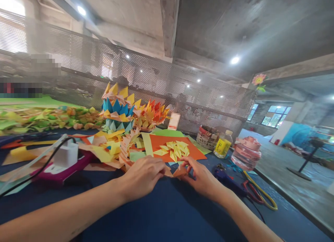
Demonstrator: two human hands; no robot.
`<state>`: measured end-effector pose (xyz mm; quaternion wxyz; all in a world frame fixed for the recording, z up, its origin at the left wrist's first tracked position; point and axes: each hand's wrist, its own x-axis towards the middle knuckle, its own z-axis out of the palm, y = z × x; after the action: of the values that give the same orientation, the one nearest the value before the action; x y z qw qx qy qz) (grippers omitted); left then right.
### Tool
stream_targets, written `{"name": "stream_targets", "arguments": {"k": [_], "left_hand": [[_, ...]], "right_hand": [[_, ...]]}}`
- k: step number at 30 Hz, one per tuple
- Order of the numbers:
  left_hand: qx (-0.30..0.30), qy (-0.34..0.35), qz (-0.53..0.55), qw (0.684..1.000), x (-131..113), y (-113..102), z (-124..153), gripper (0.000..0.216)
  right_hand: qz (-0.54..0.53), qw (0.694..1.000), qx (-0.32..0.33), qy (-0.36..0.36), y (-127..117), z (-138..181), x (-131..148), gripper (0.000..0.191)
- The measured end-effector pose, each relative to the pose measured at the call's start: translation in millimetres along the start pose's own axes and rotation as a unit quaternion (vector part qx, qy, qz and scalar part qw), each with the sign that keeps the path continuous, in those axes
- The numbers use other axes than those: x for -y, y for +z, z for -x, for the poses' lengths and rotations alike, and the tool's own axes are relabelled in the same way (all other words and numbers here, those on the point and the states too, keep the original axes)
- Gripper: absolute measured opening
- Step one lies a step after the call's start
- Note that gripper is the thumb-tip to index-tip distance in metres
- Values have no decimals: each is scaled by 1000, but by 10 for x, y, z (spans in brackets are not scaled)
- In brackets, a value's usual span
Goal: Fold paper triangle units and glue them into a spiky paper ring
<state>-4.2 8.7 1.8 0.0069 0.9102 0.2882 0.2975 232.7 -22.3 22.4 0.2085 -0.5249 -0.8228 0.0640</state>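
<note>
My left hand (142,176) and my right hand (199,177) meet over the dark blue table (167,214), both pinching a small folded piece of peach-orange paper (177,171). Just beyond them lies an orange sheet (182,158) carrying a heap of small yellow folded triangles (175,150). Behind that rises a spiky modular origami model (125,111) in yellow, blue, peach and orange. Loose coloured sheets and folded pieces (114,150) are spread round its base.
A white charger with a black cable (66,155) sits on a purple box at left. To the right are a blue glue gun (227,177), a yellow-labelled bottle (223,144), a basket (207,136), pink tape rolls (245,153). A perforated metal screen (156,85) backs the table.
</note>
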Motion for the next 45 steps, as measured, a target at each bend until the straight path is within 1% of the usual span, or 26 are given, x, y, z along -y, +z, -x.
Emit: {"name": "stream_targets", "arguments": {"k": [1,4,8,11,14,17,21,23,28,30,33,36,40,42,45], "left_hand": [[0,1,3,1000,-1,-2,-1,15],[-6,6,3,1000,-2,-3,-4,15],[-14,8,2,1000,-6,-5,-8,15],[-8,8,8,1000,-16,-16,-8,15],[-1,5,7,1000,-25,-28,-2,15],[14,3,10,1000,-27,-25,3,14],[35,1,2,999,-27,-8,4,12],[30,2,12,999,-35,-7,6,11],[-34,-2,108,994,-84,-60,1,17],[-63,-11,150,987,-103,-89,-14,15],[-90,-50,204,974,-112,-107,-43,14],[-87,-67,274,955,-105,-88,-58,14],[-52,-38,362,930,-119,-64,-45,25],[-40,-13,370,928,-135,-65,-39,22],[-44,14,370,928,-145,-77,-42,15]], "right_hand": [[-2,1000,-2,5,0,1,3,37],[3,1000,-8,5,-7,-6,1,25],[13,999,-16,-38,-4,-31,-37,17],[12,998,-19,-52,2,-44,-67,11],[10,999,-27,-41,-1,-43,-81,13],[3,998,-55,-13,-11,-33,-84,12],[-36,996,-84,16,-24,-32,-69,14],[-63,994,-87,22,-29,-41,-53,15],[-128,987,-97,14,-50,-52,12,17],[-162,981,-104,-4,-63,-39,53,17],[-196,973,-109,-45,-85,-5,136,17],[-224,967,-96,-79,-101,32,223,16],[-257,957,-81,-106,-97,67,306,13],[-256,957,-79,-115,-89,73,329,11],[-250,956,-91,-121,-80,72,344,12]]}}
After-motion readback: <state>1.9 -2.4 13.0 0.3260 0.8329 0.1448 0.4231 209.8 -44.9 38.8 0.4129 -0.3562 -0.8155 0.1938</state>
